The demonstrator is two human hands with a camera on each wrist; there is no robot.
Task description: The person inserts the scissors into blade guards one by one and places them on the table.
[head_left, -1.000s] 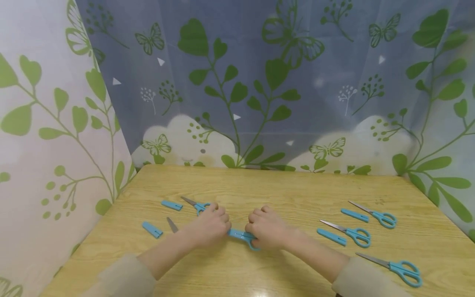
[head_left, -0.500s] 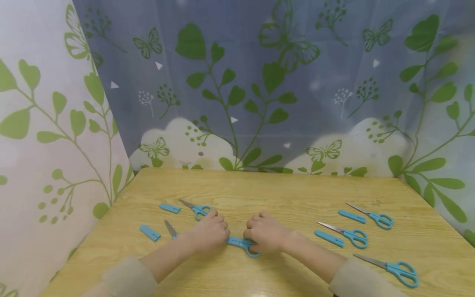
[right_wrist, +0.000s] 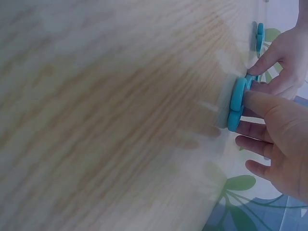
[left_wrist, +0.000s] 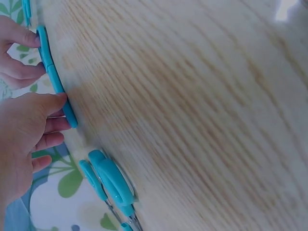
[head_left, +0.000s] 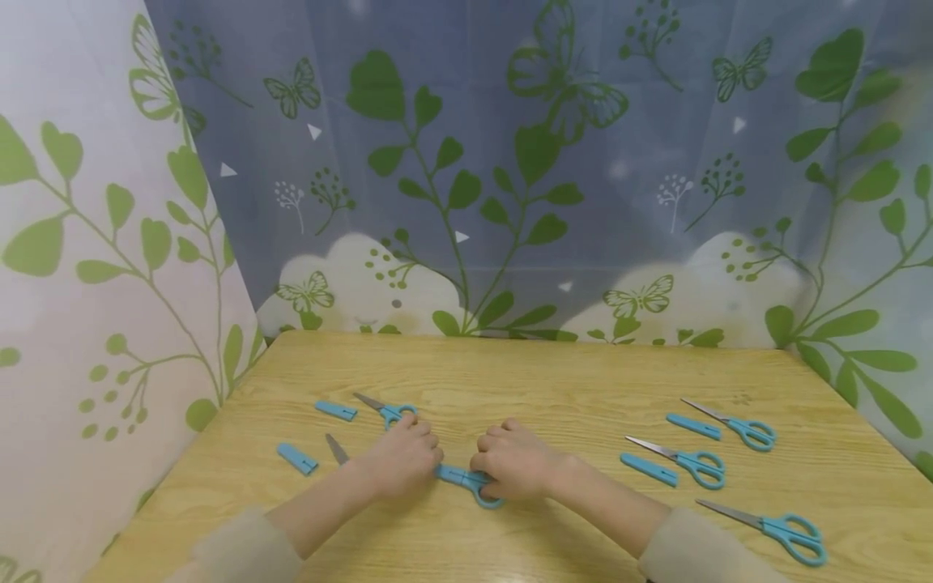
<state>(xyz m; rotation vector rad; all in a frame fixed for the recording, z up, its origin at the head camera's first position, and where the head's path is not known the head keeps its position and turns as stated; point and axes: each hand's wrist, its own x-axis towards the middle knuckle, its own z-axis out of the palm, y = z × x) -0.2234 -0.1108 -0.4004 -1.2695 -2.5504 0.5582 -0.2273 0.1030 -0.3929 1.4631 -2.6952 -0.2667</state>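
Observation:
Between the two hands is a pair of blue-handled scissors (head_left: pixel 487 497) whose blades sit inside a blue cap (head_left: pixel 453 475). My left hand (head_left: pixel 406 461) pinches the cap's end; the left wrist view shows its thumb and fingers on either side of the cap (left_wrist: pixel 69 109). The handle loops are gripped by my right hand (head_left: pixel 519 463), thumb against the loop (right_wrist: pixel 237 96) in the right wrist view. The cap meets the handles closely. Uncapped scissors (head_left: pixel 394 413) lie just beyond the left hand, and another pair's blade (head_left: pixel 336 448) shows beside the left forearm, its handles hidden.
Two loose blue caps (head_left: pixel 297 459) lie on the left of the wooden table (head_left: pixel 554 372). On the right lie three uncapped scissors (head_left: pixel 794 537) and two more caps (head_left: pixel 649 469). Patterned curtains (head_left: pixel 466 202) hang behind and at the sides.
Both hands have shifted slightly left and nearer with the capped scissors between them. Their hold looks the same. The scissors and caps on the table have stayed in place.

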